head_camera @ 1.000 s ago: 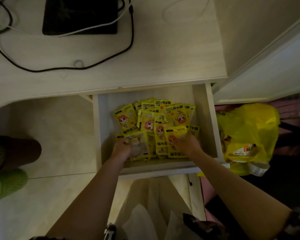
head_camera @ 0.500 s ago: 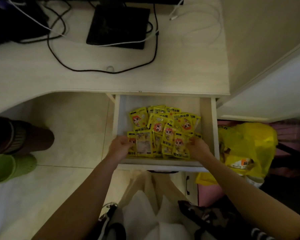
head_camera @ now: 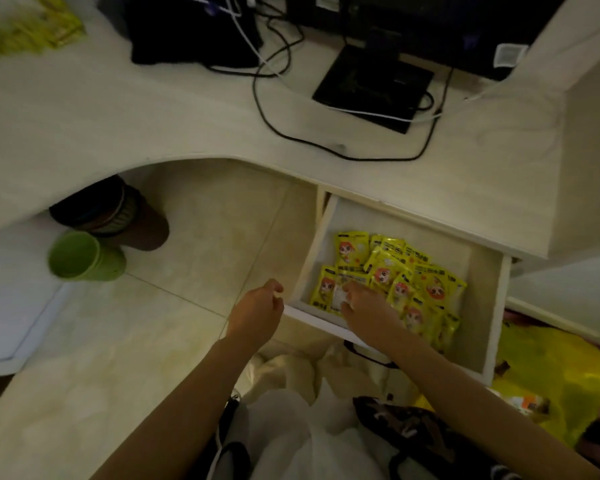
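from my head camera, looking down: the yellow snack packets (head_camera: 404, 271) lie in the open drawer (head_camera: 499, 306) under the desk (head_camera: 153, 116), heaped in overlapping rows against its left and front walls, with bare drawer floor behind them and to their right. my right hand (head_camera: 368, 308) is inside the drawer on the front left of the heap. its fingers (head_camera: 352, 289) are a little apart and slightly bent, resting on top of a packet with a pale panel (head_camera: 340, 297), not wrapped round it as far as i can see. the other packets lie just past those fingertips and to their right, some under my wrist. my left hand (head_camera: 257, 317) hangs outside the drawer, just beside its front left corner and clear of the packets. its fingers are curled together, with something pale at the tips, and i cannot tell whether they pinch anything. the packets lie flat or slightly propped on one another, long axes running from the drawer front to its back, top edges pointing away from me, several skewed a little to the right.
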A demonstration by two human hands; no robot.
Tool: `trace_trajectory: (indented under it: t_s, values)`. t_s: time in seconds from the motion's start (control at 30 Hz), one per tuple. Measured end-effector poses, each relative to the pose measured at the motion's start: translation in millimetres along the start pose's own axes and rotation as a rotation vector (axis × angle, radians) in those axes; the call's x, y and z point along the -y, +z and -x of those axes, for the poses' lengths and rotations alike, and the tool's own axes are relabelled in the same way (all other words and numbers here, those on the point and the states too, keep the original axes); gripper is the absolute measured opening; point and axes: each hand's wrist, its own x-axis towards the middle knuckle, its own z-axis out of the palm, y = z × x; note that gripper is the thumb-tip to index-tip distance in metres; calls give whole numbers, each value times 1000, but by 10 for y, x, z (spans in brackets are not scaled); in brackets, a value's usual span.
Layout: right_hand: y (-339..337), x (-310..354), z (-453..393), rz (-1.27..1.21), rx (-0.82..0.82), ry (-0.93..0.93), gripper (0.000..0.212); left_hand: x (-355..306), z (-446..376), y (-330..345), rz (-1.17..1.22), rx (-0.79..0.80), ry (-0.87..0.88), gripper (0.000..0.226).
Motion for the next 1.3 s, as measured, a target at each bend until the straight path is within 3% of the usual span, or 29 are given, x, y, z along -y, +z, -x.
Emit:
trace_trajectory:
  t_s: [0.17,0.6,0.87,1.03,1.2,1.3]
  values:
    - [303,690,-61,104,-26,-80,29,539,172,-272,-51,-45,2,25]
    - [942,2398,-515,195,118,-260,35,2151,356,-1248,-59,-206,-178,27]
    - [776,3522,-1128,317,88,-413,32,2633,-123,-2060,-125,-319,-252,29]
    - [611,4107,-1756,339,82,-459,13,2868,-604,-2617,-144,-365,-291,26]
    - [364,4603,-2403,427,50,-582,13,2993,-1122,-3122,-140,-437,-312,24]
    - [178,4931,-2722,433,118,-597,23,3042,-1400,-3352,-119,-442,-336,26]
